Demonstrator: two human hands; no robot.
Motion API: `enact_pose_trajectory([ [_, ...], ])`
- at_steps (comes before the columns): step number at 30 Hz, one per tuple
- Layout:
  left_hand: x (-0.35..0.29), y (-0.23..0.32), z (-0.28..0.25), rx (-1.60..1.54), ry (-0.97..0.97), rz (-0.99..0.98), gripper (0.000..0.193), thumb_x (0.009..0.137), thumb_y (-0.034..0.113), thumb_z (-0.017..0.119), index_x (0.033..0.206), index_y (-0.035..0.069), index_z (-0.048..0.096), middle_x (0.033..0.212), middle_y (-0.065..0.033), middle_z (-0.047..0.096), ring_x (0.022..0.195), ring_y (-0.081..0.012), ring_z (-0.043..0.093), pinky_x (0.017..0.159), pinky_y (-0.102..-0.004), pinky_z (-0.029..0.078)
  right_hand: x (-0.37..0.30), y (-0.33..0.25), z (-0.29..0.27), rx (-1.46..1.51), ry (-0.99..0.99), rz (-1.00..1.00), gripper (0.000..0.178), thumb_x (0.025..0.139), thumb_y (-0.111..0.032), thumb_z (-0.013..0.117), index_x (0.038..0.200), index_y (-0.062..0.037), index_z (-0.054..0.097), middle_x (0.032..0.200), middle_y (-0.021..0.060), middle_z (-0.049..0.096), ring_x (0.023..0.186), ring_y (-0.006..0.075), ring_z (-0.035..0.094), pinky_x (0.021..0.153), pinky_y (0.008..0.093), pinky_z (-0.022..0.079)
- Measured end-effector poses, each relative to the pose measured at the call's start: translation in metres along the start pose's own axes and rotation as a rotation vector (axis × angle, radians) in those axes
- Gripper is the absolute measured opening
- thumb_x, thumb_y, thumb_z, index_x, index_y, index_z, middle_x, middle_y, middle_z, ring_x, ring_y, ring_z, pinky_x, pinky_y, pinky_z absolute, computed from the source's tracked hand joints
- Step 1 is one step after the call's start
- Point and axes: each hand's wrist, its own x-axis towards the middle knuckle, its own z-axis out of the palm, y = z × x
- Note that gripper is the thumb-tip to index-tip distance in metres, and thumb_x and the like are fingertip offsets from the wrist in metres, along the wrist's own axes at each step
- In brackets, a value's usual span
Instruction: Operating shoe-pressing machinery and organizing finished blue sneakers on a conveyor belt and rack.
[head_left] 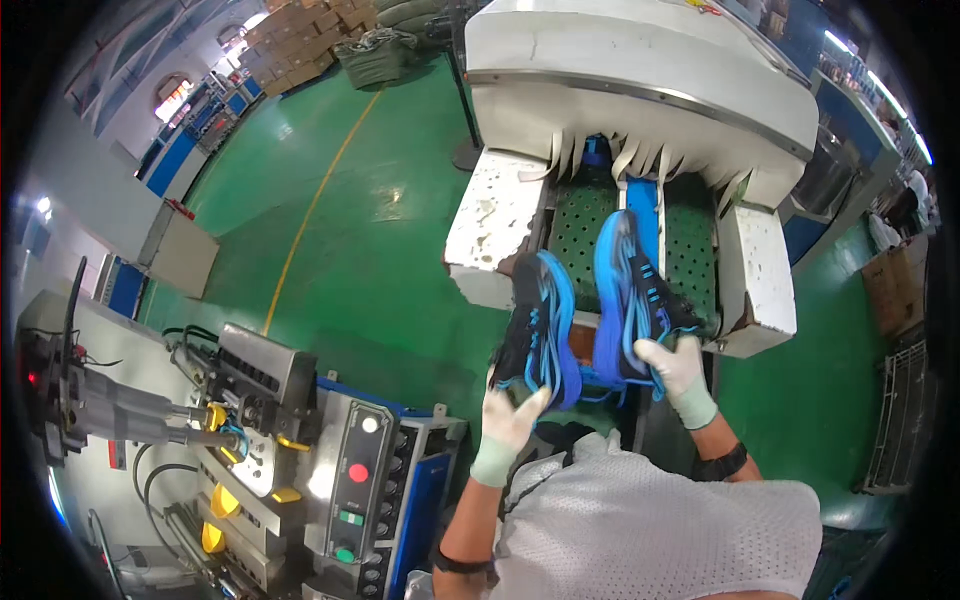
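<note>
Two black sneakers with thick blue soles lie on their sides, soles turned toward each other, over the near end of a green perforated conveyor belt [582, 225]. My left hand [508, 420], in a white glove, grips the heel end of the left sneaker [545, 325]. At the heel end of the right sneaker [625, 300], my gloved right hand [682, 375] has its thumb and fingers closed around the shoe. Both toes point away from me, toward the machine's opening. The fingers under each shoe are partly hidden.
A white tunnel machine [640, 100] with hanging strips over its mouth stands ahead; another blue shoe part [596, 152] shows under them. White side blocks [492, 225] flank the belt. At lower left is a press machine with a button panel [358, 480]. Cartons [292, 45] are stacked far back.
</note>
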Motion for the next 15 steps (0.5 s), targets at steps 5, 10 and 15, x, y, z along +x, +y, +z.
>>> enact_pose_trajectory([
  [5,0.126,-0.010,0.090,0.138,-0.041,-0.058,0.075,0.084,0.012,0.072,0.145,-0.003,0.032,0.138,-0.0272,0.048,0.130,-0.0394,0.049,0.106,-0.0418,0.041,0.071,0.017,-0.072,-0.736,0.335,-0.046,0.077,0.083,-0.027,0.074,0.142,0.0064,0.037,0.122,0.0265,0.062,0.114,0.0381,0.060,0.100,0.0410,0.046],
  [10,0.195,-0.052,0.140,0.304,0.121,0.262,0.069,0.086,0.016,0.067,0.144,-0.001,0.035,0.140,-0.0263,0.048,0.129,-0.0415,0.048,0.106,-0.0442,0.042,0.143,0.061,-0.103,-1.009,0.529,-0.104,0.089,0.087,-0.033,0.067,0.149,0.0116,0.021,0.141,0.0348,0.046,0.127,0.0464,0.050,0.107,0.0435,0.040],
  [15,0.175,-0.051,0.114,0.150,0.137,0.237,0.071,0.085,0.021,0.071,0.144,-0.002,0.038,0.141,-0.0256,0.047,0.131,-0.0383,0.047,0.112,-0.0415,0.038,0.192,0.089,-0.104,-1.340,0.505,-0.405,0.083,0.088,-0.025,0.066,0.147,0.0146,0.024,0.152,0.0352,0.030,0.145,0.0430,0.027,0.122,0.0424,0.020],
])
